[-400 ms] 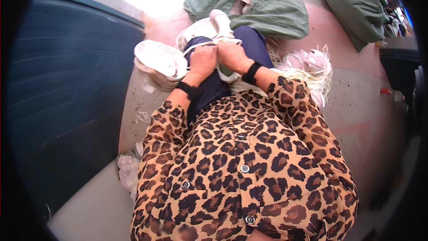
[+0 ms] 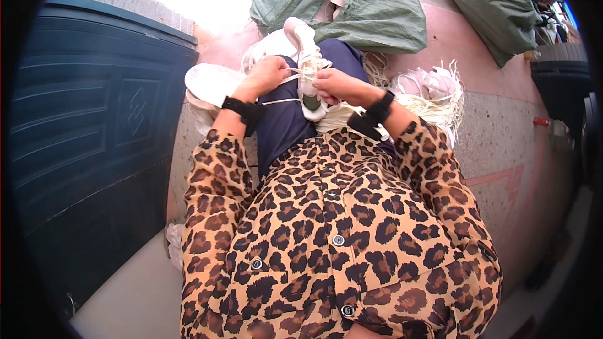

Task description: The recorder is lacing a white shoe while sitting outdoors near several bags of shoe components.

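A white sneaker (image 2: 306,47) with a green patch near its lower end lies lengthwise on my navy trousers. My left hand (image 2: 269,74), at the sneaker's left side, is closed in a pinch on a pale shoelace (image 2: 293,76) that runs across to the shoe. On the other side, my right hand (image 2: 339,86) has its fingers closed at the lacing, holding lace close to the shoe; its fingertips are partly hidden. A loose length of lace also crosses my left thigh. Black bands sit round both wrists.
White shoe parts (image 2: 213,83) are piled left of my knee. To the right lies a bundle of pale laces (image 2: 443,110) with pinkish-white pieces. Green sacks (image 2: 389,19) stand ahead, one further right (image 2: 493,9). A dark blue panelled door (image 2: 94,119) runs along the left.
My hands were together over the sneaker; now they are apart, the left further left, the right slightly right and lower. More of the sneaker and its lacing shows.
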`<action>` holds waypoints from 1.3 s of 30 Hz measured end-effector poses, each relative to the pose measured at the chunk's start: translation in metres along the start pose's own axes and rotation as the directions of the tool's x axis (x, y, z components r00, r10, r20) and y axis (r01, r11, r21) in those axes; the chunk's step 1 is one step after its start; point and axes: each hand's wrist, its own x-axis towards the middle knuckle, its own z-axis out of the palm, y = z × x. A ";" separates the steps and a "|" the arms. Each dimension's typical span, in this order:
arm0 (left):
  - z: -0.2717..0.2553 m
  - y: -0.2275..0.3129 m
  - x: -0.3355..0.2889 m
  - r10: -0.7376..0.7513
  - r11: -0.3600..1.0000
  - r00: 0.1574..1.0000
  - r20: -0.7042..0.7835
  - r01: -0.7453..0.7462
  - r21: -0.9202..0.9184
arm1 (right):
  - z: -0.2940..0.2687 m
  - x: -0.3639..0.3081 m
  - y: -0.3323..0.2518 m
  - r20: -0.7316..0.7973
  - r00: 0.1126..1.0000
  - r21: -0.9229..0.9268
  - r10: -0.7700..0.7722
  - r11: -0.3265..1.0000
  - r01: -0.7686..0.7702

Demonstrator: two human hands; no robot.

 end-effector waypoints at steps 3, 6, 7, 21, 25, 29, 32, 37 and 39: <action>-0.025 0.004 -0.003 -0.068 0.892 0.978 0.199 0.149 -0.426 | -0.018 -0.063 -0.014 -0.024 0.978 0.454 -0.205 0.870 0.194; -0.033 0.006 -0.013 -0.051 0.750 0.963 0.266 0.213 -0.626 | -0.030 -0.120 -0.053 -0.046 0.891 0.540 -0.451 0.739 0.402; -0.023 0.005 -0.012 -0.019 0.710 0.964 0.266 0.201 -0.675 | -0.027 -0.130 -0.063 -0.050 0.889 0.540 -0.455 0.736 0.408; 0.012 0.029 -0.013 -0.107 0.821 0.992 -0.065 0.051 -0.568 | -0.006 -0.140 -0.101 -0.167 0.517 0.613 -0.840 0.322 0.721; 0.009 0.041 -0.001 -0.026 0.749 0.996 -0.082 -0.035 -0.662 | 0.002 -0.128 -0.114 -0.135 0.540 0.738 -0.831 0.280 0.615; -0.007 0.069 0.003 0.190 0.767 0.977 0.099 -0.085 -0.636 | -0.003 -0.113 -0.117 -0.005 0.547 0.627 -0.837 0.424 0.654; -0.003 0.069 0.006 0.346 0.803 0.918 0.193 -0.184 -0.566 | -0.005 -0.107 -0.116 -0.116 0.610 0.411 -0.784 0.521 0.748; -0.014 0.065 0.000 0.302 0.718 0.904 0.303 -0.007 -0.696 | -0.021 -0.097 -0.110 -0.079 0.633 0.469 -0.770 0.532 0.705; -0.019 0.060 0.004 0.273 0.583 0.914 0.299 0.090 -0.807 | -0.012 -0.096 -0.116 -0.062 0.658 0.501 -0.750 0.547 0.670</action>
